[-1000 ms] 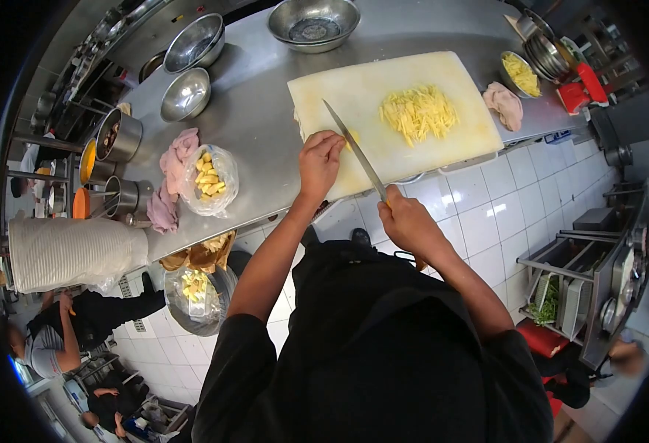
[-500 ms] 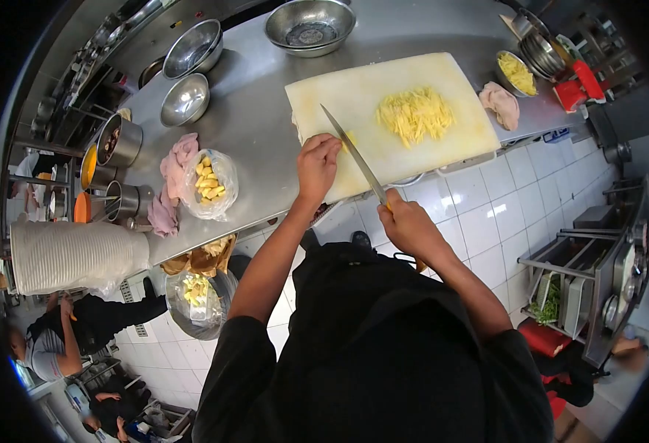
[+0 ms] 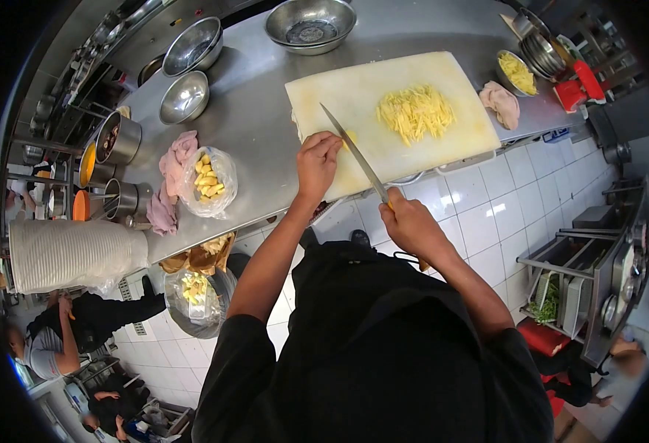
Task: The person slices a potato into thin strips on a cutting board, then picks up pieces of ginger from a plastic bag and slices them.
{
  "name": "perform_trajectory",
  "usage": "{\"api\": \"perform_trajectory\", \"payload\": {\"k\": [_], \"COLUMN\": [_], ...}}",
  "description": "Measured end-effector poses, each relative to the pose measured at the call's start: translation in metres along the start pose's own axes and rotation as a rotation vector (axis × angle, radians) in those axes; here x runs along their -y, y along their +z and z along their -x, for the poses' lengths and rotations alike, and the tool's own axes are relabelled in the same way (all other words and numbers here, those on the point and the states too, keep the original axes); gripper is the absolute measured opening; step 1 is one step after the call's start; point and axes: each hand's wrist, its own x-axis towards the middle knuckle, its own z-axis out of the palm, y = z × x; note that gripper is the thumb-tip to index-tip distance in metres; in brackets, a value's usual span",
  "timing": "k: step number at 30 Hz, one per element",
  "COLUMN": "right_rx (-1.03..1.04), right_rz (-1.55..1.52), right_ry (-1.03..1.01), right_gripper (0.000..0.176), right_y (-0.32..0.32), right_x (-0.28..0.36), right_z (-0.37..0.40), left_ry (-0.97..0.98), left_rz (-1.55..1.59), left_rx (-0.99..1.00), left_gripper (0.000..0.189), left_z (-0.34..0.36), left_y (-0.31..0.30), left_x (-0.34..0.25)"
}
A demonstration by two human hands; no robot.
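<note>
A white cutting board (image 3: 383, 74) lies on the steel table, with a pile of thin yellow strips (image 3: 415, 113) on its right half. My right hand (image 3: 407, 221) is closed round the handle of a knife (image 3: 359, 159), whose blade slants up and left across the board. On the board's left edge my left hand (image 3: 318, 164) has its fingers bent together beside the blade. A small yellow piece (image 3: 349, 137) shows just past the blade; whatever the left fingers hold is hidden.
Peeled yellow pieces fill a plastic bag (image 3: 207, 183) by pink cloths (image 3: 179, 157). Metal bowls (image 3: 310, 28) stand at the back. Right of the board are another cloth (image 3: 500, 105) and a bowl of strips (image 3: 517, 74). Co-workers (image 3: 58, 340) are at lower left and right.
Both hands and the knife stay almost where they were. A little more of the yellow piece shows beside the blade. The person at the lower right has moved slightly.
</note>
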Motion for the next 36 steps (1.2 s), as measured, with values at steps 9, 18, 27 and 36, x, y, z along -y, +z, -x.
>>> {"api": "perform_trajectory", "payload": {"k": [9,18,27,36], "right_rx": [0.032,0.039,-0.005,0.120], "right_rz": [0.014,0.023,-0.003,-0.504], "right_ry": [0.009,0.023,0.004,0.223], "right_gripper": [0.030,0.028,0.029,0.030], "right_y": [-0.002,0.010,-0.002,-0.016], "right_x": [0.002,-0.012,-0.007,-0.007], "right_z": [-0.003,-0.007,-0.002,-0.007], "left_ry": [0.013,0.065,0.062,0.037], "left_rz": [-0.011,-0.059,-0.063,-0.044], "left_rx": [-0.006,0.000,-0.010,0.001], "left_gripper": [0.009,0.009,0.009,0.009], "left_z": [0.000,0.000,-0.001,-0.001], "left_y": [0.000,0.001,0.003,0.004], "left_x": [0.001,0.007,0.005,0.004]}}
